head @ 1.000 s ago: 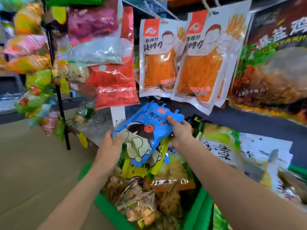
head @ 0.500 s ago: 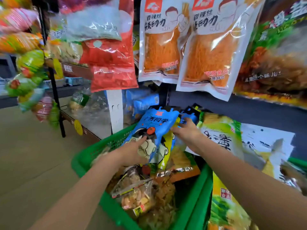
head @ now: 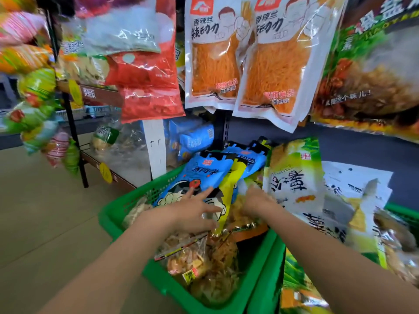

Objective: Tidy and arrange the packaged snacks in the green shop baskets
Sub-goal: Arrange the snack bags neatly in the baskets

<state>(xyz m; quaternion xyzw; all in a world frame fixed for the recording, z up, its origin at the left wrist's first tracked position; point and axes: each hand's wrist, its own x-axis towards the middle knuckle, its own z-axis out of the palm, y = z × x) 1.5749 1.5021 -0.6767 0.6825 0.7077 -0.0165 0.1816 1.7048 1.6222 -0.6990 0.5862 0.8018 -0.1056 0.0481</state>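
Observation:
A green shop basket (head: 118,208) stands on the floor below the shelf, filled with snack packets. A blue cartoon packet (head: 192,175) leans at its back, with a yellow packet (head: 231,184) and another blue packet (head: 247,159) behind it. My left hand (head: 192,211) lies on the lower part of the blue cartoon packet with its fingers spread and straight. My right hand (head: 258,200) reaches in among the packets just right of the yellow one. It is blurred and its fingertips are hidden. Clear bags of fried snacks (head: 190,257) fill the front of the basket.
A second green basket (head: 405,214) at the right holds tall green and white packets (head: 294,177). Orange snack bags (head: 215,53) and red bags (head: 147,87) hang overhead. A low shelf (head: 118,159) with bags runs to the left, and a rack post (head: 72,123) stands on the tan floor.
The blue cartoon packet has come down from mid-air into the back of the basket. My left hand slid flat onto it, and my right hand let go of its top and dropped lower.

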